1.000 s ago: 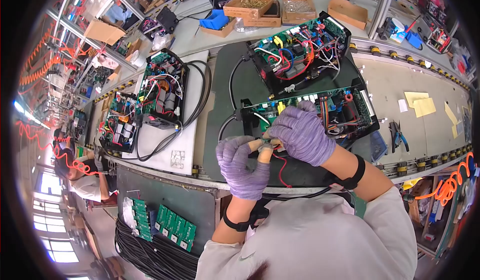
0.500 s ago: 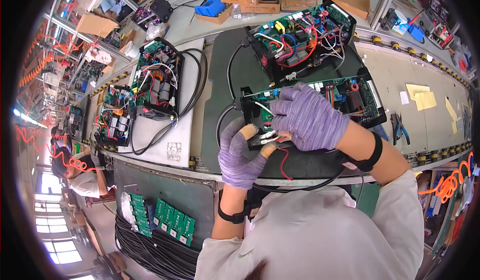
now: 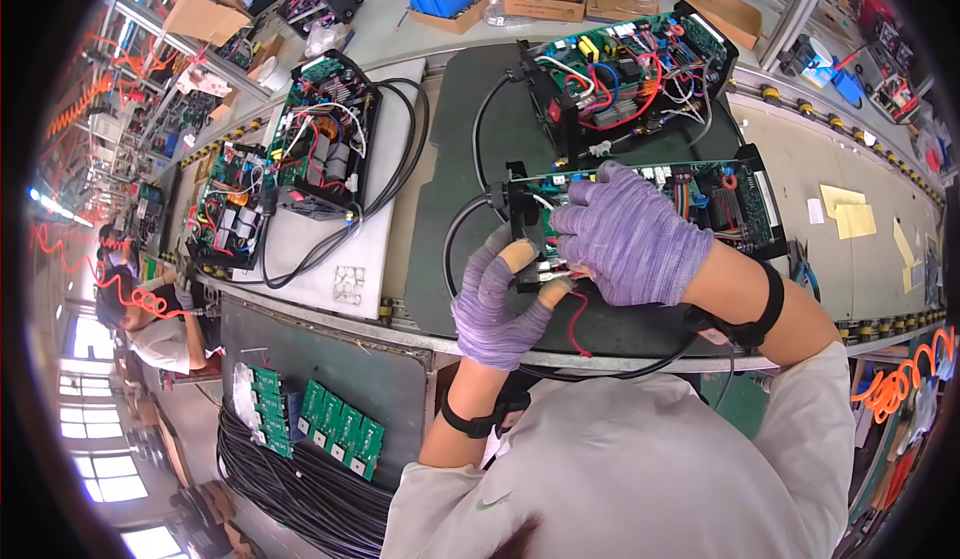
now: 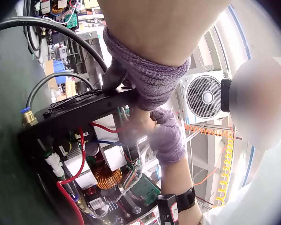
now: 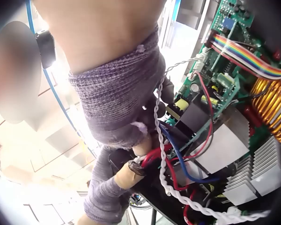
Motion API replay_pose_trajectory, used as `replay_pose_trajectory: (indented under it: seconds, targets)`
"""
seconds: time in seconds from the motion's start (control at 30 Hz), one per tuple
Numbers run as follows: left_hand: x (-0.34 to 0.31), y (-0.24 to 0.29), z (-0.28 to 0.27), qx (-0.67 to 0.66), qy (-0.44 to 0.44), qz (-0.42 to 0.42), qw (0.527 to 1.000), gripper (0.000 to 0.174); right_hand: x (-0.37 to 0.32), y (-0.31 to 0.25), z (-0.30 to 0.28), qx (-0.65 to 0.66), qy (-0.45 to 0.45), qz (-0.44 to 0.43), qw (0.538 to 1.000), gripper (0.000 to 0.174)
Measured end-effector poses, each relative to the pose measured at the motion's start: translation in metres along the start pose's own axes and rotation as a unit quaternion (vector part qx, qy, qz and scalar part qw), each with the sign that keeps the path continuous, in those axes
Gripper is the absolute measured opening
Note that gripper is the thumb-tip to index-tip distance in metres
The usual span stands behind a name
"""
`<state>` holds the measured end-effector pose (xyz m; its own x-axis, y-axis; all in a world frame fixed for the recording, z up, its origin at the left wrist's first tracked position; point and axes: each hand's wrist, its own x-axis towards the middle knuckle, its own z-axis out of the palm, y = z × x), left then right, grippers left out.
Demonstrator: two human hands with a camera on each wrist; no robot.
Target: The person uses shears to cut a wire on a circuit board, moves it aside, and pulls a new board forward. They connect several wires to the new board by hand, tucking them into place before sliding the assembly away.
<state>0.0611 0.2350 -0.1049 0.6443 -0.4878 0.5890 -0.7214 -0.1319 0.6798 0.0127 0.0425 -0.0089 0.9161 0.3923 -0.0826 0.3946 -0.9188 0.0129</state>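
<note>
Purple gloves with bare fingertips cover both hands. My left hand (image 3: 490,304) grips the black end panel (image 4: 79,115) of the nearer electronic unit (image 3: 740,204), its thumb and index finger spread around the edge. In the right wrist view, the left thumb lies at a thick red wire (image 5: 154,157). The right hand (image 3: 635,239) reaches over the unit from the right and pinches the red wire beside the panel; its fingertips are mostly hidden in the head view. A loose red wire (image 3: 577,329) hangs toward the table's front edge. A blue wire (image 5: 178,154) and twisted white wires (image 5: 160,126) run close by.
A second open unit (image 3: 630,79) stands behind. To the left, more units (image 3: 325,149) sit on a white board (image 3: 375,229) with black cables. Side cutters (image 3: 800,264) lie right, near yellow paper (image 3: 855,219). Below left are green circuit boards (image 3: 340,429) and bundled black cable (image 3: 290,489).
My left hand has parted its thumb and index finger from the wires near the right fingers and moved onto the end panel. The right hand has turned and stays at the wires. The head view has shifted.
</note>
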Motion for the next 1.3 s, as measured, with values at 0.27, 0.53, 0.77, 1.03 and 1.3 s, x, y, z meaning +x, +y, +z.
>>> replay_pose_trajectory:
  seconds: [0.27, 0.53, 0.77, 1.03, 1.3]
  targets:
    - [0.005, 0.010, -0.001, 0.051, 0.006, -0.021, 0.998, 0.060, 0.014, -0.012, -0.019, -0.044, -0.086, -0.015, 0.995, 0.014]
    - [0.002, 0.005, -0.001, 0.020, 0.025, -0.006, 0.999, 0.061, -0.008, -0.006, 0.001, 0.088, 0.112, 0.079, 0.987, 0.015]
    - [-0.009, -0.003, 0.010, -0.127, 0.049, -0.124, 0.983, 0.079, -0.008, 0.002, 0.014, 0.062, 0.175, -0.003, 0.983, 0.021]
    - [-0.006, 0.004, 0.001, 0.047, -0.004, -0.024, 0.999, 0.090, 0.001, 0.007, 0.029, 0.041, 0.172, -0.045, 0.983, 0.020]
    - [-0.008, 0.000, 0.000, 0.044, -0.026, -0.053, 0.997, 0.089, 0.001, 0.007, 0.029, 0.057, 0.193, -0.043, 0.979, 0.018]
